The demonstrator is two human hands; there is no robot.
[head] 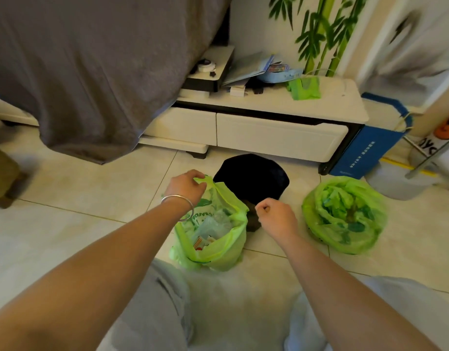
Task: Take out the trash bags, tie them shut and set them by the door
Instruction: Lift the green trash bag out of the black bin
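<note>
Pale floor tiles (86, 193) are holding both untied thin green plastic trash bags (213, 239), and you are pinching the nearer one's handle with your left hand (186, 184) while your right hand (275, 215) is hovering fisted, apparently empty.

Your view is lit by soft, warm indoor light that seems to come from the far right, where the pale curtain (418, 46) is washed out. The glossy cream floor tiles (74, 183) carry a mild sheen, without hard glare. Shadows are faint and diffuse; the darkest patch sits under the low white cabinet (281, 138). Wide-angle distortion bends its straight edges and stretches your forearms at the near corners. The far-right and far-left margins look smeared, and the painted green bamboo (322, 29) is slightly blurred.
</note>
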